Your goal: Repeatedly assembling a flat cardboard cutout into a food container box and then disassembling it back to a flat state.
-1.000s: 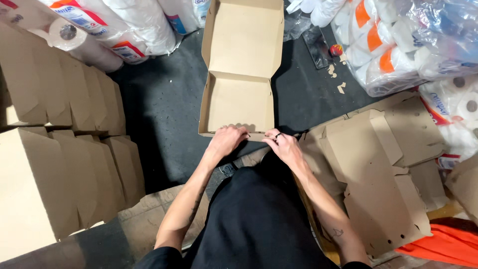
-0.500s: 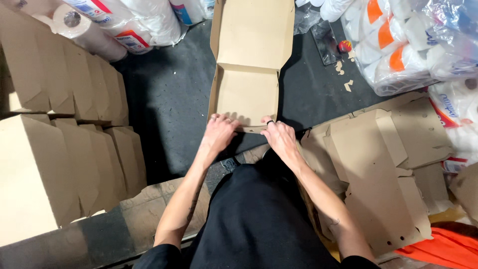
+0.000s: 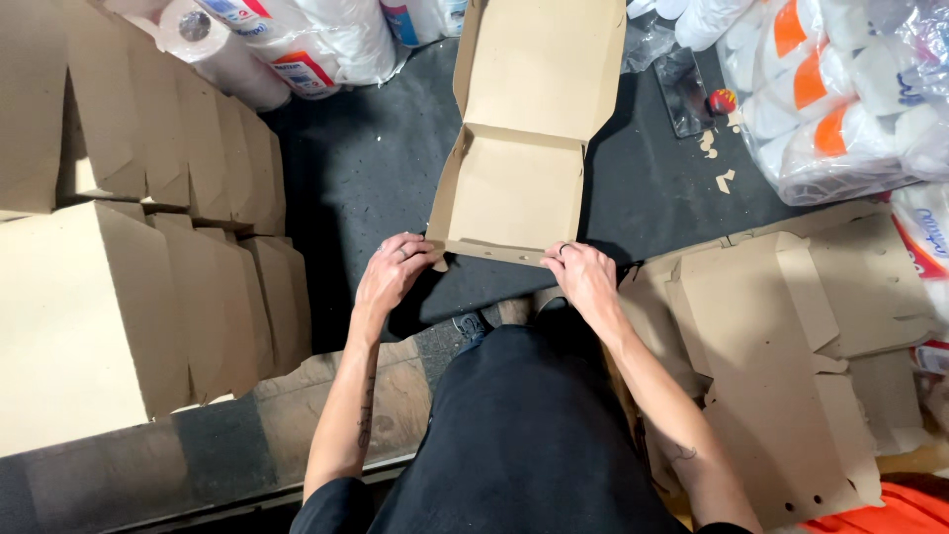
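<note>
An open brown cardboard box (image 3: 514,188) with its lid standing up at the back lies on the dark floor in front of me. My left hand (image 3: 390,272) pinches the box's near left corner. My right hand (image 3: 583,277) grips the near right corner of the front wall. Both hands are on the box's front edge, fingers curled over the cardboard.
Stacks of folded cardboard boxes (image 3: 129,257) stand at the left. Flat unfolded box blanks (image 3: 781,336) lie at the right. Packs of paper rolls (image 3: 850,99) sit at the top right and more paper rolls (image 3: 287,40) at the top left. An orange cloth (image 3: 880,509) shows at the bottom right.
My hands have moved apart from the middle of the box's front edge out to its two near corners, and the front wall now stands up.
</note>
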